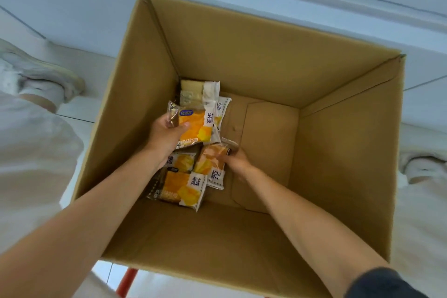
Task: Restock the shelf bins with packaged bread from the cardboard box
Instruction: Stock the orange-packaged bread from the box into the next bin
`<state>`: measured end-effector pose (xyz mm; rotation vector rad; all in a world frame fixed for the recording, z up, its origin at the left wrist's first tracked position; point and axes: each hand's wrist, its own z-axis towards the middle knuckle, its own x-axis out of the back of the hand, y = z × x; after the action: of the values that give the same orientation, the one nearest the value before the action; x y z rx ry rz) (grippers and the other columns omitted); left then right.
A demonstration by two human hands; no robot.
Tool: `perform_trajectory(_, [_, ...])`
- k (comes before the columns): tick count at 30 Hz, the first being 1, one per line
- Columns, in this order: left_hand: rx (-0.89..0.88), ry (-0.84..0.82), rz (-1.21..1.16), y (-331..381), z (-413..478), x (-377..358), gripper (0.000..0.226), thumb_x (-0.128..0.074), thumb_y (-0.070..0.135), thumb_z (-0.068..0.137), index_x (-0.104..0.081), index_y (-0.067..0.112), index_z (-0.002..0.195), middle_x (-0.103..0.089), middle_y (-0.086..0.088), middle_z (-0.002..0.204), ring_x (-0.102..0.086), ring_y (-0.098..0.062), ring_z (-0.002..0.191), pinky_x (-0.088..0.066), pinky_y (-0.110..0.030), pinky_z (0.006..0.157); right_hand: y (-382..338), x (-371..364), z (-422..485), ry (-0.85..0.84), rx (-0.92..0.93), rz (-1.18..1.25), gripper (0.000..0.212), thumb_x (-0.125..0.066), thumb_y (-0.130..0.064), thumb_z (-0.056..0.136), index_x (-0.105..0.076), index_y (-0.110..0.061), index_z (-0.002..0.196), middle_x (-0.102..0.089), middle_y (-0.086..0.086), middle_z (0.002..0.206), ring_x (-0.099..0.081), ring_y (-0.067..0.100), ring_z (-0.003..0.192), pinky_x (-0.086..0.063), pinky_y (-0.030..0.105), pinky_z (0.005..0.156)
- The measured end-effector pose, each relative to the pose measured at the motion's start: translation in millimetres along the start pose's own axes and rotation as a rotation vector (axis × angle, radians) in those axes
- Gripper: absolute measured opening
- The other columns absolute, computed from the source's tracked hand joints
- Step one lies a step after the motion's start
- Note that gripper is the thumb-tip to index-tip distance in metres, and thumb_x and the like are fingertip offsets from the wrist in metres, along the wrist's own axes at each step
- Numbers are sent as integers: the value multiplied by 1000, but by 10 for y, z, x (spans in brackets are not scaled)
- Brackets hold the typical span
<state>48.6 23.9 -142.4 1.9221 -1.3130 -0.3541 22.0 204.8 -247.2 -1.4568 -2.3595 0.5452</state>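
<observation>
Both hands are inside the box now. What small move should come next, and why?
Probably the right hand should close on the tilted packet and lift it out. The left hand already grips a raised packet above the pile, while the right hand is at the tilted packet's edge; blur hides whether it holds it yet. Other packets lie in the cardboard box.

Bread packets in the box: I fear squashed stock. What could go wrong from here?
The left hand grips an orange-and-white plastic bread packet by one end; squeezing may crush it. The blurred right hand meets a tilted orange packet at its edge; a weak hold could drop it into the brown cardboard box.
</observation>
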Motion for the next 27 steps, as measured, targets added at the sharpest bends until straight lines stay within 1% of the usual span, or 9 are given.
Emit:
perform_trajectory(2, [-1, -2, 25, -20, 3, 5, 23, -64, 10, 93, -63, 17, 114, -70, -4, 107, -66, -23, 105, -52, -41, 96, 25, -66, 51, 43, -20, -20, 48, -76, -9, 82, -55, -3, 125, -65, 12, 120, -66, 26, 105, -51, 20, 66])
perform_trajectory(4, [2, -10, 35, -21, -16, -5, 29, -63, 9, 93, -61, 13, 121, -70, -2, 104, -67, -20, 101, -54, -36, 88, 49, -122, 90, 51, 9, -16, 44, -76, -6, 82, -50, -6, 117, -63, 12, 117, -64, 23, 95, -54, 26, 71])
perform_trajectory(6, [0, -31, 28, -39, -24, -17, 28, -62, 8, 94, -61, 14, 121, -70, -2, 104, -67, -19, 99, -54, -29, 77, 63, -167, 106, 56, 42, -45, 45, -77, -6, 80, -42, -14, 107, -59, 9, 113, -61, 23, 96, -55, 36, 84])
perform_trajectory(8, [-6, -38, 31, -51, -27, -26, 27, -62, 8, 94, -61, 16, 119, -70, -5, 110, -67, -20, 101, -55, -29, 77, 53, -163, 133, 89, 21, -57, 47, -76, -2, 80, -41, -13, 111, -59, 7, 112, -60, 25, 105, -52, 36, 91])
perform_trajectory(13, [-40, -17, 69, -85, -19, -6, 38, -64, 9, 93, -58, 12, 131, -69, -6, 116, -65, -22, 109, -53, -40, 94, -12, -3, 61, 104, 35, -135, 24, -67, 1, 87, -64, -5, 110, -64, 5, 100, -63, 21, 100, -49, 28, 78])
perform_trajectory(16, [-82, 5, 85, -61, -11, 23, 39, -65, 9, 93, -59, 12, 131, -68, -5, 118, -64, -22, 111, -51, -44, 100, -134, 172, -116, 143, 198, -250, 22, -62, 1, 89, -64, -12, 107, -66, 8, 104, -63, 27, 105, -52, 37, 89])
perform_trajectory(22, [-127, -47, 74, 213, -155, -63, 24, -63, 18, 95, -60, 25, 118, -67, 0, 115, -62, -18, 109, -50, -39, 99, -800, 841, -962, 87, 592, -540, 30, -62, 1, 91, -68, -14, 116, -66, -7, 103, -62, 8, 99, -50, 25, 91])
perform_trajectory(25, [-100, -213, 45, 423, -308, -159, 38, -58, 29, 99, -55, 15, 134, -65, -7, 122, -61, -23, 110, -48, -34, 88, -1156, 952, -1483, 33, 702, -598, 28, -62, 2, 90, -69, -11, 114, -66, -10, 98, -62, 2, 92, -50, 18, 85])
perform_trajectory(27, [-111, -278, 51, 587, -398, -208, 42, -53, 38, 99, -54, 13, 133, -66, -7, 113, -62, -22, 99, -46, -30, 77, -1364, 992, -1737, 19, 721, -631, 30, -63, 3, 90, -67, -5, 118, -67, -1, 106, -62, 8, 98, -50, 15, 85])
